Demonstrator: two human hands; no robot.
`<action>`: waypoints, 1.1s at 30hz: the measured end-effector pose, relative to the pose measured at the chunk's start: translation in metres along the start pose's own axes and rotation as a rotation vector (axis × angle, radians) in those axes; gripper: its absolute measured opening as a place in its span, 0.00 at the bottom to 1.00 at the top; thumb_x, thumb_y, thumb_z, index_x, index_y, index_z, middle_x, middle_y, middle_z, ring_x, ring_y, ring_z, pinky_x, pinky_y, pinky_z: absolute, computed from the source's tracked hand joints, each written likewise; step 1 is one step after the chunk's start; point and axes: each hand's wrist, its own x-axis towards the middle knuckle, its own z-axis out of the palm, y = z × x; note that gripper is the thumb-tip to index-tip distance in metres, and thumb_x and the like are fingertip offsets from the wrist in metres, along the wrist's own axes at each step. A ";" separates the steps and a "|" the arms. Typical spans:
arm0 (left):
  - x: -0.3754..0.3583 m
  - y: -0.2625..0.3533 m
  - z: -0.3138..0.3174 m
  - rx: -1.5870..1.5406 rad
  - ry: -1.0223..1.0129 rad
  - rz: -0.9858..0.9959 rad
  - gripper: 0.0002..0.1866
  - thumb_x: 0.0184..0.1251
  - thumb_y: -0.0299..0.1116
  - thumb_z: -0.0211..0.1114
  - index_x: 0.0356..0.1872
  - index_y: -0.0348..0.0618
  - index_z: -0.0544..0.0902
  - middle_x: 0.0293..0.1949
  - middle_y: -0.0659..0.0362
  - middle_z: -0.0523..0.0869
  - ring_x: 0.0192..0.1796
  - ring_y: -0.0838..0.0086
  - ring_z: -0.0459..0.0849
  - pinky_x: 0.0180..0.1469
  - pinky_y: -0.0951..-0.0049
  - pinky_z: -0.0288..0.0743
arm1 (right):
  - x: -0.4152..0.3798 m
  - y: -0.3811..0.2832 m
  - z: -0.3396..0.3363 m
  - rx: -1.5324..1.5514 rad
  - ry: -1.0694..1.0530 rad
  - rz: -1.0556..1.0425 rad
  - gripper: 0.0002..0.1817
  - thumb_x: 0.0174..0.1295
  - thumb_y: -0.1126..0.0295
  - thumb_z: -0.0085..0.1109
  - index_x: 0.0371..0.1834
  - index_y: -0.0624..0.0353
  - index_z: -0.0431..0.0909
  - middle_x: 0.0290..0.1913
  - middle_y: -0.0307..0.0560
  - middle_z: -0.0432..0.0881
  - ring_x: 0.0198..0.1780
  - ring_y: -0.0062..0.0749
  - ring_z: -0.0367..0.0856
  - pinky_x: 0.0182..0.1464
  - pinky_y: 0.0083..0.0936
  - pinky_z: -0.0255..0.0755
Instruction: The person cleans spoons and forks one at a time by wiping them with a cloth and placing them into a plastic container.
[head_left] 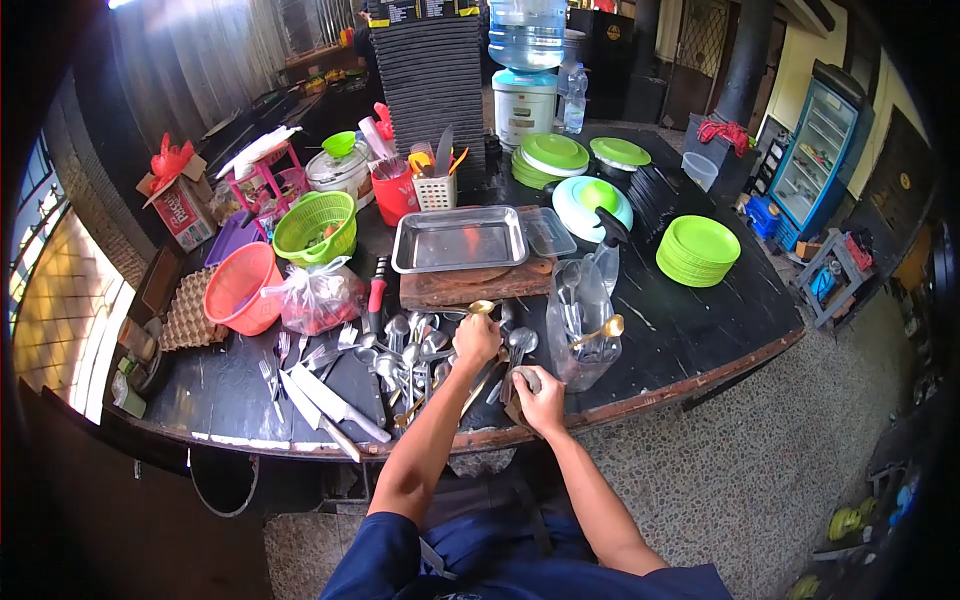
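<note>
My left hand (478,340) is closed, with the bowl of a gold spoon (482,307) showing just beyond its fingers. Near the table's front edge, my right hand (542,402) is wrapped round a brownish cloth (516,411). Around and left of my left hand lies a pile of spoons (408,352), mostly silver with a few gold ones. A clear plastic container (583,365) beside my right hand holds several spoons, one of them gold. Several forks (268,378) and white-bladed knives (335,405) lie at the left.
Behind the spoons, a metal tray (460,240) rests on a wooden board (440,290). Green plates (698,250) are stacked at the right. An orange basket (243,290), a green basket (316,228) and a plastic bag (318,300) stand left. A red-handled knife (377,292) lies nearby.
</note>
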 end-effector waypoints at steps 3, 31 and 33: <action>0.003 -0.006 0.003 -0.093 0.114 -0.026 0.08 0.61 0.37 0.70 0.30 0.44 0.88 0.35 0.46 0.90 0.40 0.49 0.90 0.45 0.49 0.84 | 0.000 -0.001 0.000 0.000 -0.001 0.008 0.10 0.66 0.68 0.68 0.40 0.66 0.85 0.37 0.55 0.90 0.40 0.45 0.91 0.44 0.34 0.80; -0.103 -0.009 -0.084 -1.369 -0.140 -0.447 0.22 0.75 0.26 0.64 0.66 0.34 0.75 0.39 0.56 0.88 0.29 0.80 0.78 0.27 0.79 0.69 | 0.011 -0.019 0.008 0.108 0.024 0.240 0.16 0.70 0.66 0.64 0.55 0.63 0.81 0.47 0.55 0.88 0.49 0.43 0.88 0.53 0.36 0.78; -0.114 -0.008 -0.084 -1.411 -0.121 -0.445 0.27 0.75 0.26 0.62 0.72 0.35 0.69 0.41 0.55 0.87 0.29 0.81 0.76 0.27 0.80 0.68 | 0.014 -0.050 0.012 0.054 0.107 -0.086 0.17 0.71 0.68 0.61 0.60 0.62 0.80 0.52 0.56 0.86 0.54 0.48 0.85 0.58 0.38 0.76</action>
